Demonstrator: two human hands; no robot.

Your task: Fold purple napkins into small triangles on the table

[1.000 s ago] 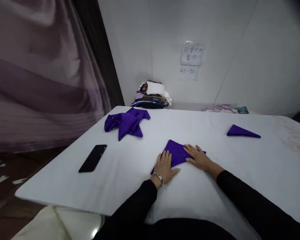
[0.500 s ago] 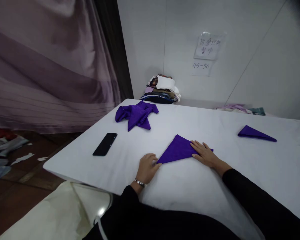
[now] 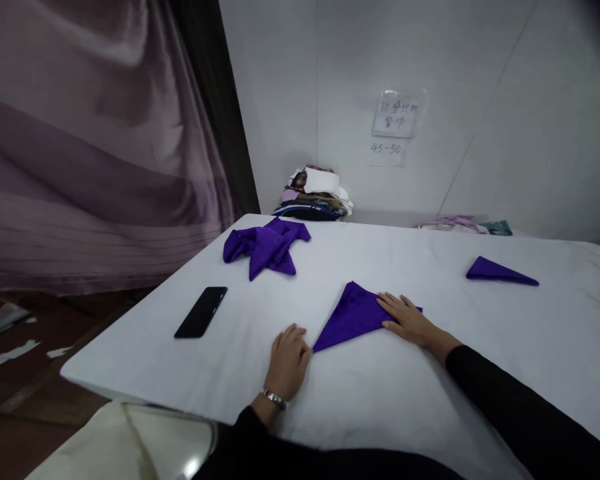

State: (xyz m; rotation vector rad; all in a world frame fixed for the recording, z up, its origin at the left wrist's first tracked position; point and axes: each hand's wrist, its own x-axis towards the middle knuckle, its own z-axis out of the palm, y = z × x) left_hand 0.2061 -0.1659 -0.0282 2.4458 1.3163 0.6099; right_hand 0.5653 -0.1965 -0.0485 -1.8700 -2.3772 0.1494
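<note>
A purple cloth napkin (image 3: 350, 319), folded into a triangle, lies flat before me, several layer edges showing at its far corner. My right hand (image 3: 405, 319) rests flat on its right part with fingers stretched out, hiding some of that side. Beside the near left tip is my left hand (image 3: 287, 363), fingers extended on the table and thumb side close to the tip; whether it touches the cloth I cannot tell. Another purple napkin (image 3: 497, 272), folded into a narrow triangle, lies at the right. Crumpled purple cloths (image 3: 270, 247) are heaped at the back left.
The white table (image 3: 360, 407) has a black phone (image 3: 201, 312) near its left edge. Behind it are a stack of folded clothes (image 3: 315, 193) and other fabrics (image 3: 460, 225) by the wall. A pink curtain (image 3: 80, 147) hangs at the left; a pale chair (image 3: 130, 440) stands below.
My left hand has straightened its fingers and shifted slightly away from the napkin's left tip. My right hand stays on the cloth. The camera view has tilted up a little.
</note>
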